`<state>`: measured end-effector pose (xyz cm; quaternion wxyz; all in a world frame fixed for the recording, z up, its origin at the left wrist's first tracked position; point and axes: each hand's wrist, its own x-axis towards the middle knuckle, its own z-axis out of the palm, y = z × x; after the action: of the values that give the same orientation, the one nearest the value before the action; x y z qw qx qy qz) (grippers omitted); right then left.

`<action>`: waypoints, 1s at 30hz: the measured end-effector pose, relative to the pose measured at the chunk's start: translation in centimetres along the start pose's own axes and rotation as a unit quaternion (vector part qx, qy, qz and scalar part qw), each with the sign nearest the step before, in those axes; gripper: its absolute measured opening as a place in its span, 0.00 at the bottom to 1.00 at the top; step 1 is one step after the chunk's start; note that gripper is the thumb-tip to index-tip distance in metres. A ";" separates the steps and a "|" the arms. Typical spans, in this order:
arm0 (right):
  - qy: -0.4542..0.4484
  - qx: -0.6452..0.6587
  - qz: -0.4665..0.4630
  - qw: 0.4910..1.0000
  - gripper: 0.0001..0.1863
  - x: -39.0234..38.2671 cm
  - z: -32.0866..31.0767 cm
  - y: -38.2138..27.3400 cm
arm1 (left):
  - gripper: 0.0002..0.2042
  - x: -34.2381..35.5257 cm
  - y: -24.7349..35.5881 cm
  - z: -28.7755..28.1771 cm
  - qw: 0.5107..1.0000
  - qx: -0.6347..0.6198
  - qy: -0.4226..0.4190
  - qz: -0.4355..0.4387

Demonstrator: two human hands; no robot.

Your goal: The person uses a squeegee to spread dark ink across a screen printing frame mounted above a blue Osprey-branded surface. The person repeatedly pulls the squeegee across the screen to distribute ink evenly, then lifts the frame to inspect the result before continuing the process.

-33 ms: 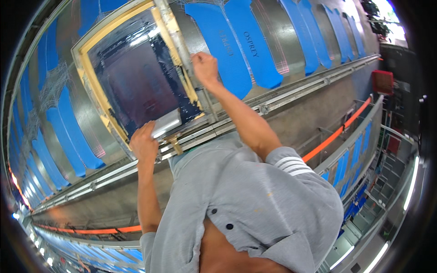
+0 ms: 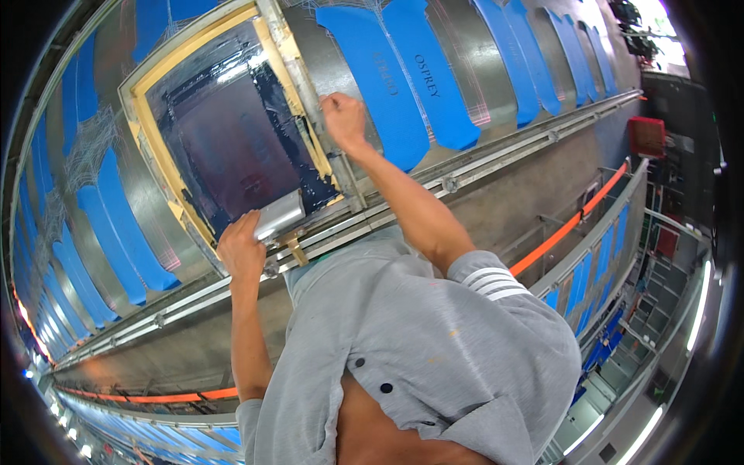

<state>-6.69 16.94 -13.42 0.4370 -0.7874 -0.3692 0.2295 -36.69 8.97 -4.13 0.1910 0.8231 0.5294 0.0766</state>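
A screen-printing frame (image 2: 290,50) lies over the long table, its inner border edged with yellow tape. Dark ink is smeared around the purplish mesh (image 2: 232,147) inside it. At the near end of the mesh, my left hand (image 2: 242,244) grips the end of a silver squeegee (image 2: 281,215), which lies slantwise. My right hand (image 2: 343,122) is closed at the right rail of the frame, its fingertips against the rail's outer edge. What the curled fingers cover there is partly hidden.
Blue fabric pieces (image 2: 442,85) lie in pairs along the metal tabletop, some with dark printed lettering. A metal rail (image 2: 496,172) with clamps runs along the near edge. To the right are an orange strip (image 2: 570,225), another table with blue pieces, and a red crate (image 2: 646,137).
The view has shifted very slightly. Both hands, the squeegee and the frame keep nearly the same places relative to each other.
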 end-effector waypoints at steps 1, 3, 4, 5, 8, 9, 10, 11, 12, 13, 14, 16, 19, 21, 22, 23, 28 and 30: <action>-0.001 -0.005 0.011 1.000 0.16 -0.4 1.2 0.7 | 0.23 0.0 -1.1 0.2 1.000 0.013 -0.011 0.001; 0.002 -0.003 0.019 1.000 0.16 -0.5 2.9 2.4 | 0.22 -0.2 -2.8 1.8 1.000 -0.002 -0.003 0.003; 0.016 -0.014 0.010 1.000 0.16 0.1 1.5 -0.8 | 0.22 0.0 -3.1 -0.3 0.999 -0.026 0.013 0.016; 0.019 -0.021 0.015 0.999 0.16 -0.5 1.7 -1.2 | 0.22 -0.7 -4.2 -0.1 0.999 -0.040 0.012 0.018; 0.018 -0.033 0.010 0.999 0.16 -0.4 1.5 -0.7 | 0.22 -1.5 -4.9 1.2 0.997 -0.063 0.018 0.041; 0.016 -0.036 0.005 0.999 0.16 0.0 1.2 -0.2 | 0.22 -1.8 -4.5 2.0 0.997 -0.070 0.017 0.039; 0.016 -0.052 0.007 0.998 0.16 -0.1 1.4 -0.4 | 0.22 -2.2 -4.5 2.1 0.997 -0.070 0.013 0.040; 0.016 -0.069 0.009 0.997 0.17 -0.2 1.6 -0.5 | 0.22 -2.5 -4.4 2.2 0.997 -0.071 0.010 0.040; 0.016 -0.087 0.010 0.996 0.17 -0.2 1.8 -0.7 | 0.22 -2.8 -4.3 2.2 0.997 -0.061 0.005 0.042; 0.010 -0.099 0.020 0.995 0.17 -0.4 2.1 -1.1 | 0.22 -3.2 -4.3 2.2 0.998 -0.049 -0.001 0.043; 0.004 -0.111 0.029 0.993 0.17 -0.6 2.3 -1.6 | 0.22 -3.6 -4.3 2.4 0.998 -0.038 -0.006 0.045; -0.001 -0.127 0.040 0.991 0.18 -0.8 2.8 -2.4 | 0.22 -4.5 -5.0 3.4 0.998 -0.031 0.005 0.055; 0.004 -0.139 0.037 0.990 0.18 -1.1 3.3 -2.4 | 0.24 -3.6 -5.5 3.4 0.997 -0.026 0.037 0.057; 0.003 -0.136 0.050 0.989 0.18 -1.2 3.6 -2.2 | 0.25 -0.1 -7.0 3.9 0.995 0.002 0.075 0.066; 0.001 -0.136 0.058 0.989 0.18 -0.9 3.4 -1.7 | 0.25 2.4 -7.7 4.7 0.993 0.014 0.092 0.070; -0.008 -0.144 0.057 0.988 0.18 -0.3 3.0 -1.1 | 0.25 5.3 -8.1 5.5 0.992 0.023 0.104 0.071; -0.016 -0.197 0.069 0.978 0.17 -0.1 2.7 -0.9 | 0.21 20.8 -11.3 3.6 0.998 0.021 0.063 0.014; 0.042 -0.317 -0.074 0.945 0.17 0.0 2.7 -1.2 | 0.17 25.3 -10.9 -0.1 0.998 0.042 -0.039 -0.036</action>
<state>-9.02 18.73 -13.78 0.1958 -0.8646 -0.4614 0.0346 -35.02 35.80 -10.27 0.1793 0.8134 0.5532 0.0148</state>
